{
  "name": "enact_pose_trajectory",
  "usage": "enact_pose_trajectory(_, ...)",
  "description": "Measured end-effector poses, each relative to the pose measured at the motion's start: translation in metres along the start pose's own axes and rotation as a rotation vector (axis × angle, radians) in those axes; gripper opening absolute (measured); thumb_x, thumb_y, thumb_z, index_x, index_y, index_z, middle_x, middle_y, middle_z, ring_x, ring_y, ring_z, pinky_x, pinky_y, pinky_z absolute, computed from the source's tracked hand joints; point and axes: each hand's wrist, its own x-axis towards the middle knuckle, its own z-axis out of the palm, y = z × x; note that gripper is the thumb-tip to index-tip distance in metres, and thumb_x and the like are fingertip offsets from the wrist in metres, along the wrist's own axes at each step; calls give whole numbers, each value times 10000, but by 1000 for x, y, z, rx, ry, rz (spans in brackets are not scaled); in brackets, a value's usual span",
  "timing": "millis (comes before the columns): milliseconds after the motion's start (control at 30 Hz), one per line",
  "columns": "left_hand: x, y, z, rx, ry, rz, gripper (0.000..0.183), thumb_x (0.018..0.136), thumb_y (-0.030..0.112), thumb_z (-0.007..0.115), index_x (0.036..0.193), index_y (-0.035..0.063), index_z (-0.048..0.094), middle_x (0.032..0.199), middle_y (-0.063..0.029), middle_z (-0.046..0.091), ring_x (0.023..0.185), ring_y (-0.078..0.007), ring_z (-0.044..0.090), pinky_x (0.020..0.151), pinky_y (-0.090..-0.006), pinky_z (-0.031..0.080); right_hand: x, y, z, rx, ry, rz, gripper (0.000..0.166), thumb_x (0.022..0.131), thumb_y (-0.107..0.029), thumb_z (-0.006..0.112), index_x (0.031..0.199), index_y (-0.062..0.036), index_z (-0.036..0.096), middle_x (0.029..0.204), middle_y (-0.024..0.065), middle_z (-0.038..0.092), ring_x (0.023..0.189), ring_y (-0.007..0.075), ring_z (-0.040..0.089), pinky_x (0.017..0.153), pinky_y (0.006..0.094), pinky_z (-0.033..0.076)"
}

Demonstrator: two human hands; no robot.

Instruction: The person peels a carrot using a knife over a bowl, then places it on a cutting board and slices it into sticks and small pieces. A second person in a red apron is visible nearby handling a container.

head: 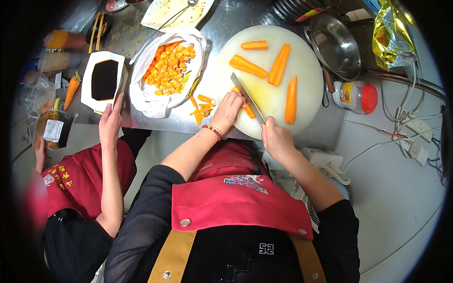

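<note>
On the round white cutting board (304,46), my right hand (277,139) grips the handle of a knife (249,100), its blade slanting to the upper left. My left hand (228,109) bears down on a carrot piece (249,111) at the blade; its fingertips are partly hidden. Several carrot lengths (279,65) lie farther up and to the right on the board. Left of it, a white plastic bag (139,100) lies open around diced carrot (170,70). Thin carrot scraps (201,108) rest on the metal table between bag and board.
A co-worker's hand (110,123) touches a white dish of dark liquid (105,79) at left; their other hand holds a package (55,129). A metal pan (334,46) and a red-lidded jar (354,96) are right of the board. A stained white plate (198,10) stands at the back.
</note>
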Motion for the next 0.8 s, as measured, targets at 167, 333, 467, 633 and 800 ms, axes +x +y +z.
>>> enact_pose_trajectory(167, -1, 0, 0, 19, -10, 1, 141, 853, 38, 631, 949, 23, 530, 993, -158, 534, 979, -348, 562, 848, -417, 492, 16, -2, 33, -37, 101, 22, 173, 979, -164, 523, 973, -6, 451, 615, 185, 643, 648, 404, 693, 586, 520, 543)
enact_pose_trajectory(333, 1, -2, 0, 9, -13, -40, 179, 876, 50, 667, 950, 6, 510, 982, -181, 520, 951, -381, 549, 833, -445, 482, 24, -1, 48, -2, 260, -29, 138, 946, -133, 536, 947, -11, 470, 684, 213, 666, 659, 407, 696, 586, 522, 553)
enact_pose_trajectory(467, 0, 0, 1, 31, -16, -50, 209, 866, 29, 688, 955, -8, 502, 991, -204, 509, 943, -402, 540, 833, -453, 478, 18, -8, 34, 112, 208, 37, 159, 922, -154, 558, 977, -14, 508, 755, 236, 681, 715, 436, 692, 669, 550, 551)
enact_pose_trajectory(633, 5, 1, 4, 11, 5, -12, 220, 839, -34, 689, 972, -2, 517, 989, -178, 520, 924, -378, 552, 813, -432, 484, 22, 2, 22, 264, 62, 170, 223, 897, -182, 568, 1045, -17, 593, 841, 271, 682, 857, 468, 677, 815, 575, 525)
enact_pose_trajectory(800, 5, 0, -1, 121, -95, -23, 299, 836, -13, 683, 1099, 47, 554, 1110, -163, 532, 1046, -351, 542, 902, -429, 476, -8, 14, 4, 369, 151, 176, 271, 918, -210, 567, 1089, -5, 611, 852, 286, 677, 850, 480, 662, 815, 566, 514)
